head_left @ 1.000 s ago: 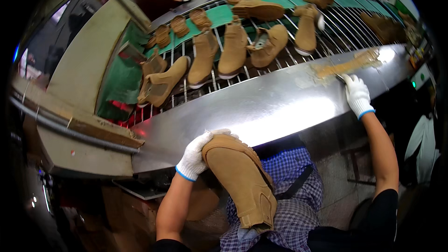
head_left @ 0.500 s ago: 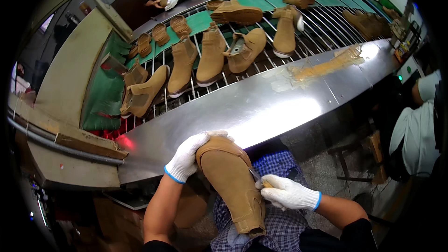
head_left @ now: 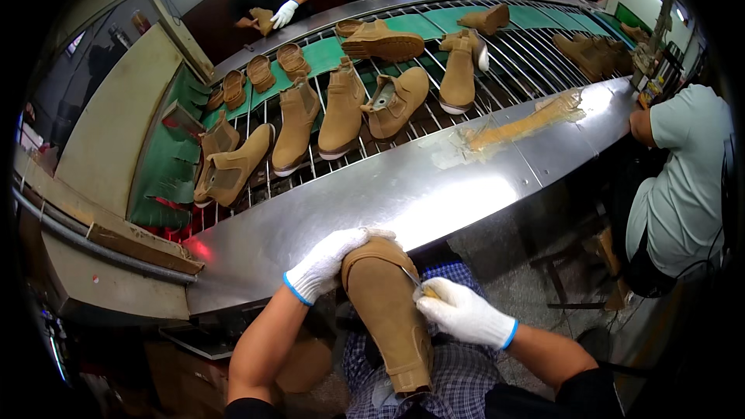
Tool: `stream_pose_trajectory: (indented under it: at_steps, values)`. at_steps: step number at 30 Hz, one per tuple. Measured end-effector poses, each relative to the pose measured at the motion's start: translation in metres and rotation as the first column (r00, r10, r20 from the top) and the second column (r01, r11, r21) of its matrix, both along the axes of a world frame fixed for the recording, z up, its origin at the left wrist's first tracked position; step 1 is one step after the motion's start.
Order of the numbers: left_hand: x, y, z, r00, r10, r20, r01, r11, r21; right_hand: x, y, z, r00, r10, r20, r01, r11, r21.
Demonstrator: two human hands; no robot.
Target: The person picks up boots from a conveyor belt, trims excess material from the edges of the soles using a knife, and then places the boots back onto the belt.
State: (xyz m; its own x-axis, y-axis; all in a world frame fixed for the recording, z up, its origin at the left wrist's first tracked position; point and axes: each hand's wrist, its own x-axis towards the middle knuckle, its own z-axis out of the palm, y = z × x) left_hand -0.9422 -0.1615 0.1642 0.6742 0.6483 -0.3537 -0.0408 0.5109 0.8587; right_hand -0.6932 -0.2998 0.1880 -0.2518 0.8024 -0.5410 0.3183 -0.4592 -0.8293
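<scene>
A tan suede boot [head_left: 386, 306] lies over my lap, its sole end up toward the metal table and its shaft toward me. My left hand [head_left: 324, 264], in a white knit glove with a blue cuff, is closed around that upper end. My right hand [head_left: 469, 316], gloved alike, grips a slim tool [head_left: 429, 292] with a yellowish handle and a thin metal blade. The blade's tip touches the boot's right side, by the edge line near the upper end. My fingertips under the boot are hidden.
A shiny metal ledge [head_left: 310, 221] borders a conveyor of metal rods. Several tan boots [head_left: 341, 112] and loose soles [head_left: 261, 73] rest on it. Two gloved co-workers handle shoes across the conveyor. Another person in a pale shirt [head_left: 675, 178] sits at right, near a stool [head_left: 609, 264].
My right hand has moved up along the boot, bringing the blade nearer its upper end. My left hand keeps its grip. The view has shifted, showing more of the person at right.
</scene>
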Motion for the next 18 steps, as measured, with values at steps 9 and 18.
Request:
stream_pose_trajectory:
  at_steps: [9,18]
  values:
    - [-0.004,-0.003,0.013,1.0,-0.014,0.013,0.014,1.0,0.007,-0.015,0.027,0.03,0.897,0.126,0.423,-0.334,0.82,0.465]
    - [-0.007,0.002,0.01,0.997,-0.07,0.035,0.064,0.987,0.145,-0.014,0.054,0.033,0.978,-0.161,0.13,0.065,0.836,0.545]
